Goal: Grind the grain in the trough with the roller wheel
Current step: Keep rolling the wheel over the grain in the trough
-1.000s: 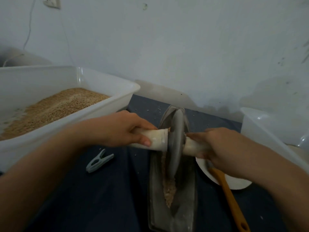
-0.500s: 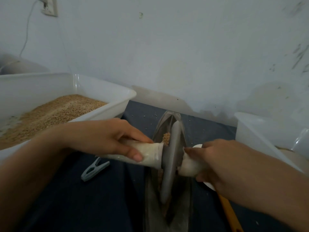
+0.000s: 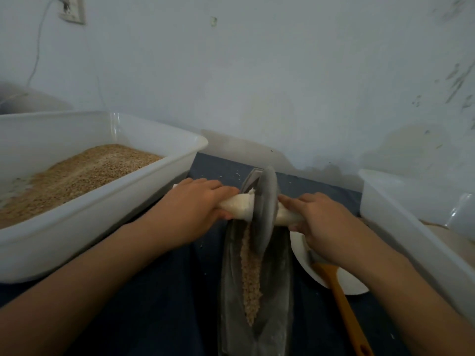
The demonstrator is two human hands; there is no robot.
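Observation:
A grey disc-shaped roller wheel (image 3: 264,209) stands upright at the far end of the long narrow metal trough (image 3: 279,291). A white axle handle (image 3: 241,205) runs through the wheel. My left hand (image 3: 198,204) grips the handle's left side and my right hand (image 3: 318,222) grips its right side. A line of tan crushed grain (image 3: 252,273) lies along the trough's groove, nearer to me than the wheel.
A large white tub (image 3: 108,201) of grain stands at the left. Another white tub (image 3: 401,211) sits at the right. A white plate (image 3: 347,281) with an orange-handled spatula (image 3: 344,307) lies right of the trough. A wall rises close behind.
Both hands have pushed the wheel away from me to the trough's far end. The grain line behind it is now uncovered. The grey clip is hidden under my left arm.

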